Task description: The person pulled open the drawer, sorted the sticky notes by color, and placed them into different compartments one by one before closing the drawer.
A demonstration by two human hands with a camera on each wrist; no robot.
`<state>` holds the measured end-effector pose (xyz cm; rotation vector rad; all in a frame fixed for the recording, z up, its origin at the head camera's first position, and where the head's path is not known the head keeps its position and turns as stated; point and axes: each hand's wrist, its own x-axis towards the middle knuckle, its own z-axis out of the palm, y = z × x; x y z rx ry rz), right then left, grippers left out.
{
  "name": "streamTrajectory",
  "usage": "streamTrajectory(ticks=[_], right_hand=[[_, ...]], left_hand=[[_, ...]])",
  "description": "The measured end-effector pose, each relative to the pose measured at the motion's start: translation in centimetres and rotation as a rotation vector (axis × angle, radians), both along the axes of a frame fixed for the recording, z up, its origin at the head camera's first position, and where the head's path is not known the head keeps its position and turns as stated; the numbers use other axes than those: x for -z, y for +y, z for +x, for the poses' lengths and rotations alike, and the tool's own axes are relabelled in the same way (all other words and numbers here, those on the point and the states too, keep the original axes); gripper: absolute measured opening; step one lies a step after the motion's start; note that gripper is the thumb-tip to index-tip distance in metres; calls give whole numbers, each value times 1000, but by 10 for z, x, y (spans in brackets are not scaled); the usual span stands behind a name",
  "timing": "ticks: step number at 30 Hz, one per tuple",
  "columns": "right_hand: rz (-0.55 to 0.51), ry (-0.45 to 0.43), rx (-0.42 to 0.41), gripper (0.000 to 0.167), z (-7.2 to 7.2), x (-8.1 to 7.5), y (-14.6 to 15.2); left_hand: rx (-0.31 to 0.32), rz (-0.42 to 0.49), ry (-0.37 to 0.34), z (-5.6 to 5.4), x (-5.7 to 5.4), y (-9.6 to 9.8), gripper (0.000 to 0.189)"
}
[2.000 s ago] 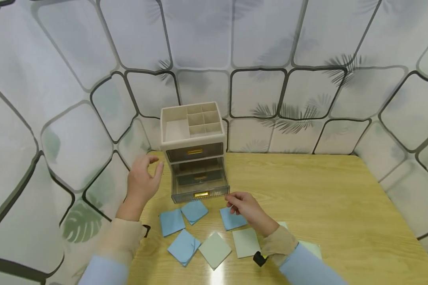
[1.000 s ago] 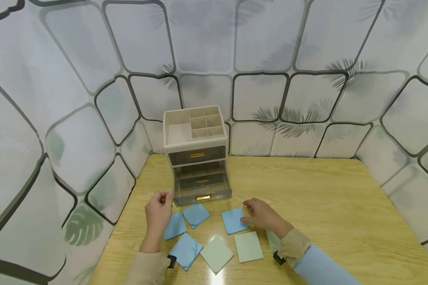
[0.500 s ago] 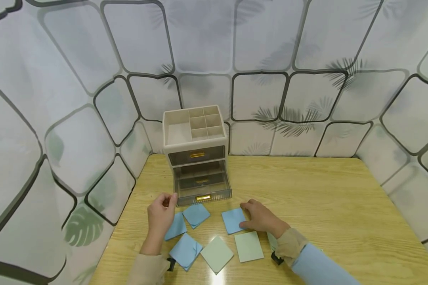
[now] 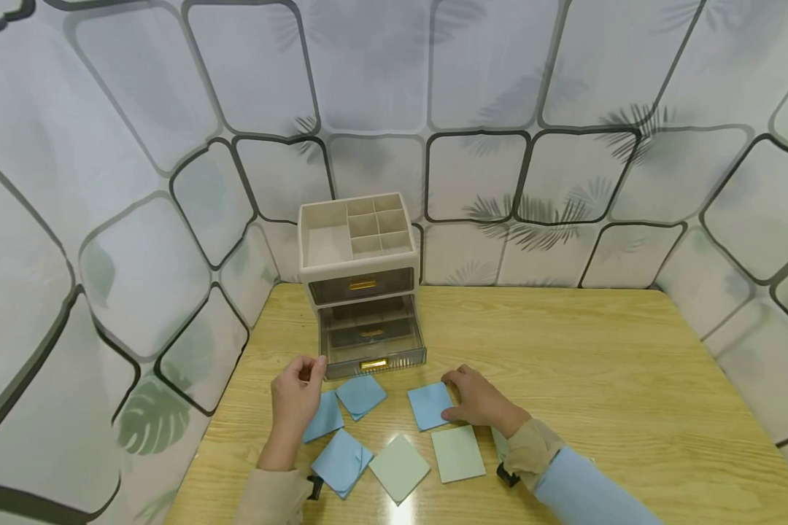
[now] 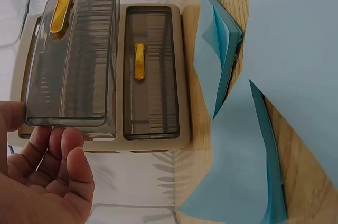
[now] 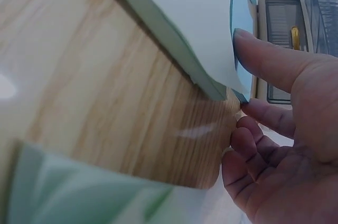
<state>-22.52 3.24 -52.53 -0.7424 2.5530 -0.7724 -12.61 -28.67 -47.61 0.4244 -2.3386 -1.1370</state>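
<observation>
My left hand (image 4: pixel 294 397) has its thumb and fingers at the front left corner of the pulled-out clear drawer (image 4: pixel 403 359), pinching it. In the left wrist view the thumb sits on one side of that corner and curled fingertips on the other. The drawer belongs to a cream desktop organizer (image 4: pixel 310 271). My right hand (image 4: pixel 484 399) pinches a blue sticky note pad (image 4: pixel 427 405) by its right side. In the right wrist view its thumb lies against the blue pad (image 6: pixel 241 78), with the index fingertip at a corner. The other fingers curl beside it.
Blue pads (image 4: pixel 361 396) lie left of centre, one partly behind my left hand. Pale green pads (image 4: pixel 400 469) lie nearer me; another is partly under my right wrist. A shut upper drawer (image 4: pixel 328 289) sits above the open one. Patterned cloth (image 4: pixel 479 175) surrounds the wooden table (image 4: pixel 565 350).
My left hand came down from beside the organizer to the drawer's front left corner. My right hand moved from the drawer's right corner to the blue pad. Both have stayed nearly still since half a second ago.
</observation>
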Motion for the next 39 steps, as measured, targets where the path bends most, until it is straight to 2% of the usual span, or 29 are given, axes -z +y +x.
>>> streamTrajectory(ticks=[10, 17, 26, 39], right_hand=[[-48, -17, 5, 55, -1, -1, -5], [-115, -61, 0, 51, -2, 1, -4], [-149, 7, 39, 39, -3, 3, 1], [-249, -27, 59, 30, -11, 4, 13]], left_hand=[[5, -4, -4, 0, 1, -1, 25], [-3, -22, 16, 0, 0, -1, 25], [-2, -18, 22, 0, 0, 0, 25], [-5, -8, -9, 0, 0, 0, 25]])
